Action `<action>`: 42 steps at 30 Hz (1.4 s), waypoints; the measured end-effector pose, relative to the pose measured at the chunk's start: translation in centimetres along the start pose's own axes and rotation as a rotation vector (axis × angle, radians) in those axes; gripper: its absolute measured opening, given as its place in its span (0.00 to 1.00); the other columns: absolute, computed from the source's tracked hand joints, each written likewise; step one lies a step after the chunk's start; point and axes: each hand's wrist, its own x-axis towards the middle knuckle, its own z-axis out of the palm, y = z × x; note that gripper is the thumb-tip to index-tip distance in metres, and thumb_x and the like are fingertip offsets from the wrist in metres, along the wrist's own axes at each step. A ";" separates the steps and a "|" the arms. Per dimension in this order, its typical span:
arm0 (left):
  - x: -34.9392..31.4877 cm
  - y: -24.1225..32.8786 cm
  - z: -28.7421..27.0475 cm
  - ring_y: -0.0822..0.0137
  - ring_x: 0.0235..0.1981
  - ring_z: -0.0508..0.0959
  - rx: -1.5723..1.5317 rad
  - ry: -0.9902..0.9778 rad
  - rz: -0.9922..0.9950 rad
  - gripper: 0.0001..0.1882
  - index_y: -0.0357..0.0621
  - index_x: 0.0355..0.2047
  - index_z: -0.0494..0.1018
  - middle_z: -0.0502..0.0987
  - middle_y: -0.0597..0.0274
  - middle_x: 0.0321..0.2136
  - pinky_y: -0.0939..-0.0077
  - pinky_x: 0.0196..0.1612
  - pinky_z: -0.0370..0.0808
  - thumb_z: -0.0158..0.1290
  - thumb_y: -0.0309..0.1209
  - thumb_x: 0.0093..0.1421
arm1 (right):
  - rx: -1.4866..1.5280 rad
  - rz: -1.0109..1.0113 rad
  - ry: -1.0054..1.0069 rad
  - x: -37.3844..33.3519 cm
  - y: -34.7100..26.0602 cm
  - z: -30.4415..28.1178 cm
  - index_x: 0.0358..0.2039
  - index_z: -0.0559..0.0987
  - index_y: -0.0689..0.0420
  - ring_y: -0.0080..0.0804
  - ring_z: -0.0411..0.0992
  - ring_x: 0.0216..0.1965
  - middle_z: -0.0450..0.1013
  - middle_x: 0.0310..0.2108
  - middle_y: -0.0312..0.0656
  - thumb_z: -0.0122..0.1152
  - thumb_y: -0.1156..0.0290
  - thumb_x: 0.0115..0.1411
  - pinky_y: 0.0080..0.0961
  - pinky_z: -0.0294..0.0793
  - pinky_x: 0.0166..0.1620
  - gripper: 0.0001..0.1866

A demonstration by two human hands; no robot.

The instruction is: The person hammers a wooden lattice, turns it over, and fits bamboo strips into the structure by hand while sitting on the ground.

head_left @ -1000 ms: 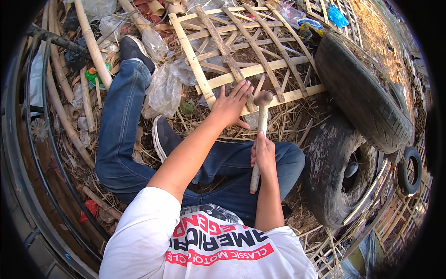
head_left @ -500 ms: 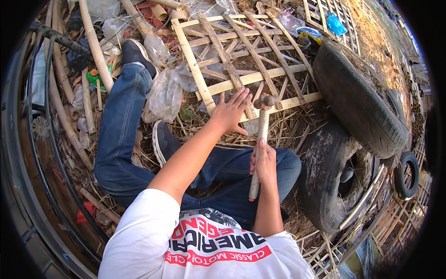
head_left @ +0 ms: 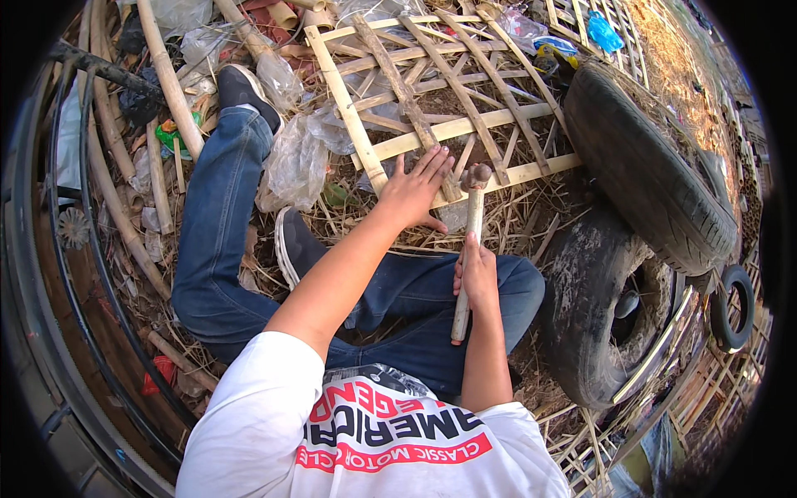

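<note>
A lattice panel of split bamboo strips [head_left: 490, 123] lies on the littered ground in front of my legs. My left hand [head_left: 415, 189] rests with spread fingers on its near edge, where a slanting strip meets the edge strip. In my right hand [head_left: 476, 274] is a hammer [head_left: 474, 214], gripped around its pale handle. The rounded metal head points up and away from me, close to the panel's near edge and to the right of my left hand. The handle's lower end shows below my fist, above my bent leg.
Two worn tyres [head_left: 652, 170] stand and lean at the right, with a smaller black ring [head_left: 732, 309] beyond. Clear plastic bags [head_left: 295, 162] lie left of the panel. Bamboo poles [head_left: 170, 79] and a black metal frame [head_left: 100, 274] run along the left. Another lattice [head_left: 573, 25] is at the back.
The view has shifted slightly. My left hand stays flat on the panel's near edge, and my right hand keeps its grip on the hammer, its head slightly nearer the edge strip.
</note>
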 end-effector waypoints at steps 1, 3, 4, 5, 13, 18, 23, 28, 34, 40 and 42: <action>-0.1 -0.1 0.0 0.64 0.71 0.41 0.001 0.000 -0.002 0.69 0.45 0.69 0.43 0.44 0.61 0.70 0.37 0.65 0.50 0.64 0.65 0.32 | -0.011 -0.016 -0.006 0.1 0.2 0.1 0.21 0.65 0.56 0.22 0.61 0.09 0.61 0.12 0.34 0.41 0.44 0.67 0.21 0.63 0.12 0.28; -0.1 -0.1 0.0 0.64 0.71 0.41 -0.002 -0.002 -0.004 0.69 0.45 0.69 0.43 0.44 0.61 0.70 0.37 0.65 0.50 0.64 0.64 0.32 | -0.033 -0.048 -0.019 0.1 0.4 0.5 0.21 0.65 0.56 0.22 0.61 0.09 0.61 0.12 0.34 0.41 0.44 0.67 0.21 0.63 0.12 0.29; -0.1 -0.1 0.0 0.64 0.71 0.41 -0.006 -0.005 -0.005 0.69 0.45 0.69 0.43 0.44 0.61 0.70 0.37 0.66 0.50 0.64 0.64 0.32 | -0.030 -0.045 -0.012 -0.1 0.1 0.5 0.21 0.65 0.56 0.22 0.61 0.09 0.61 0.12 0.34 0.41 0.43 0.67 0.20 0.63 0.12 0.29; -0.1 -0.1 -0.1 0.64 0.71 0.41 -0.010 -0.008 -0.005 0.69 0.45 0.69 0.43 0.44 0.61 0.70 0.37 0.66 0.50 0.64 0.64 0.32 | -0.030 -0.038 -0.008 -0.2 0.0 0.5 0.21 0.65 0.56 0.22 0.61 0.09 0.61 0.12 0.34 0.41 0.43 0.67 0.20 0.63 0.12 0.29; 0.0 0.0 -0.1 0.66 0.71 0.40 -0.016 -0.016 -0.012 0.70 0.46 0.69 0.43 0.43 0.63 0.70 0.38 0.66 0.49 0.63 0.66 0.31 | -0.034 -0.035 -0.001 -0.3 -0.1 0.3 0.21 0.66 0.57 0.22 0.61 0.10 0.61 0.13 0.34 0.40 0.42 0.67 0.20 0.63 0.12 0.30; 0.0 -0.1 -0.1 0.65 0.71 0.40 0.005 -0.018 -0.010 0.70 0.45 0.69 0.43 0.42 0.62 0.70 0.37 0.65 0.49 0.62 0.67 0.32 | -0.007 -0.055 0.016 -0.8 -0.6 0.4 0.22 0.66 0.58 0.23 0.61 0.09 0.61 0.12 0.35 0.39 0.43 0.68 0.21 0.62 0.12 0.30; -0.2 -0.4 0.4 0.61 0.71 0.42 -0.006 0.063 0.037 0.70 0.43 0.68 0.43 0.43 0.58 0.70 0.35 0.64 0.51 0.62 0.67 0.33 | 0.128 -0.194 0.010 -3.8 -3.3 -0.5 0.23 0.65 0.58 0.23 0.58 0.07 0.59 0.11 0.35 0.37 0.45 0.69 0.20 0.59 0.10 0.29; -0.4 -0.6 0.7 0.61 0.71 0.43 0.004 0.080 0.045 0.68 0.43 0.68 0.44 0.46 0.58 0.69 0.34 0.63 0.52 0.60 0.68 0.34 | 0.229 -0.300 -0.010 -5.7 -5.1 -0.8 0.19 0.65 0.58 0.23 0.59 0.08 0.60 0.11 0.36 0.38 0.44 0.68 0.20 0.60 0.11 0.31; 0.2 0.0 0.0 0.63 0.71 0.41 0.032 -0.005 0.001 0.69 0.44 0.68 0.44 0.44 0.59 0.69 0.37 0.64 0.52 0.62 0.67 0.33 | 0.057 -0.021 -0.059 -0.8 -0.2 0.3 0.21 0.65 0.56 0.23 0.59 0.08 0.59 0.11 0.34 0.38 0.44 0.68 0.21 0.61 0.11 0.29; 0.1 0.0 -0.1 0.64 0.71 0.40 0.017 -0.026 -0.013 0.70 0.45 0.69 0.42 0.43 0.59 0.70 0.38 0.66 0.50 0.64 0.65 0.33 | 0.057 -0.018 -0.070 -0.8 -0.1 0.3 0.20 0.65 0.57 0.23 0.62 0.09 0.61 0.12 0.35 0.40 0.45 0.68 0.21 0.63 0.11 0.29; 0.1 0.1 -0.1 0.64 0.71 0.40 0.015 -0.023 -0.012 0.70 0.45 0.69 0.42 0.43 0.59 0.70 0.38 0.66 0.49 0.64 0.65 0.33 | 0.066 -0.012 -0.065 -0.9 -0.2 0.2 0.20 0.65 0.57 0.23 0.62 0.09 0.61 0.12 0.35 0.40 0.45 0.68 0.21 0.63 0.11 0.29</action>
